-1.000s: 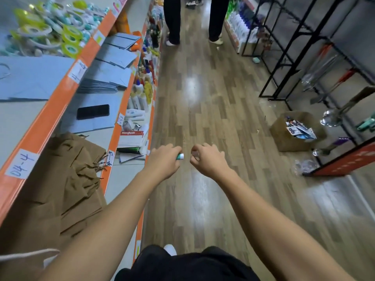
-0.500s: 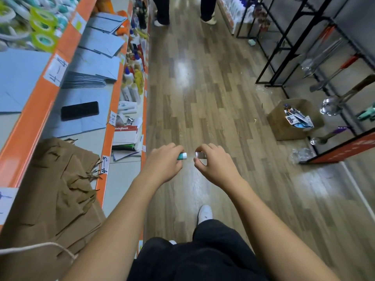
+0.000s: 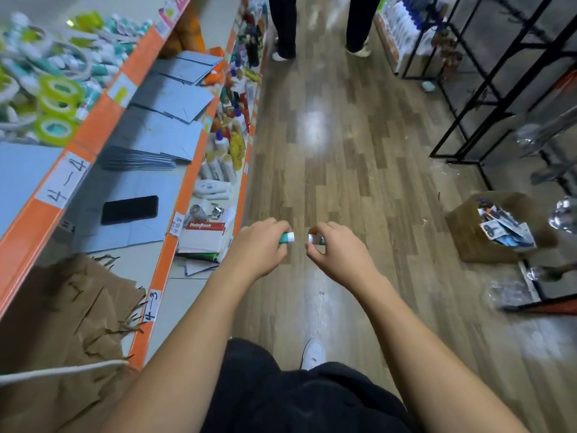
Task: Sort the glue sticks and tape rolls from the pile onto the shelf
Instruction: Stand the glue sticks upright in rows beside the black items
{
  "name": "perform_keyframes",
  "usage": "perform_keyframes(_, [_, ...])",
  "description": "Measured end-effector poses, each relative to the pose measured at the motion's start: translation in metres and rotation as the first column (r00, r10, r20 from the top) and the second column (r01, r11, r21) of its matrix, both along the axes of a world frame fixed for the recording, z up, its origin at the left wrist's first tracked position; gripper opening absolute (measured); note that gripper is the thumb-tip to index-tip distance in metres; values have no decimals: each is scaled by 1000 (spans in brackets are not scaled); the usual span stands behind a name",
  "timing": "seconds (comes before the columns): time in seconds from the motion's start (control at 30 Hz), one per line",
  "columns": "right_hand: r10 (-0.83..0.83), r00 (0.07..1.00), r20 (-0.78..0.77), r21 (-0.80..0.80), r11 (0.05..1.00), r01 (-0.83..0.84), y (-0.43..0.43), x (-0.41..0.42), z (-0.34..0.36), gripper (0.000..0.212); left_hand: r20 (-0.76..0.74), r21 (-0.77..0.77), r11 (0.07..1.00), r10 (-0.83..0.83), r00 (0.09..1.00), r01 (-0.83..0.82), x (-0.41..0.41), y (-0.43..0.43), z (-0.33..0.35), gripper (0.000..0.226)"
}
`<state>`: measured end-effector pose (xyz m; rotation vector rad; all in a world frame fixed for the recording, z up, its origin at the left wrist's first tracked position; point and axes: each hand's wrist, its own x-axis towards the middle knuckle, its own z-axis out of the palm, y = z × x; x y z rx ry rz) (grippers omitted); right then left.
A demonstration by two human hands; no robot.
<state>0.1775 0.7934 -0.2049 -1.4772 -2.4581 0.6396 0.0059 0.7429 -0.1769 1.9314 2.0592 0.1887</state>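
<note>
Head view. Your left hand curls round a glue stick: teal barrel, white end, held over the floor beside the shelf. Your right hand pinches a matching teal-and-white piece; the two ends face each other, near but apart.

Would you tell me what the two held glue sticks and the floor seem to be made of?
Left glue stick, right glue stick: likely smooth plastic, teal with white ends. Floor: glossy wood-look planks with bright glare; laminate or vinyl, unclear.

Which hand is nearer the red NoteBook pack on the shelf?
Left. The left hand hangs just beside the NoteBook pack, by the shelf edge; the right hand is farther out over the aisle floor.
</note>
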Motion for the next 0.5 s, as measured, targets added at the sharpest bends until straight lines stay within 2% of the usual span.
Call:
perform_keyframes(0.27, [17, 1000, 11, -25, 1000, -17, 69, -24, -2, 25, 24, 2, 1000, 20, 1000, -20, -24, 67, -6, 22])
perform_keyframes(0.5, [14, 999, 34, 4, 1000, -14, 144, -82, -1, 27, 24, 11, 1000, 9, 1000, -9, -80, 140, -15, 25])
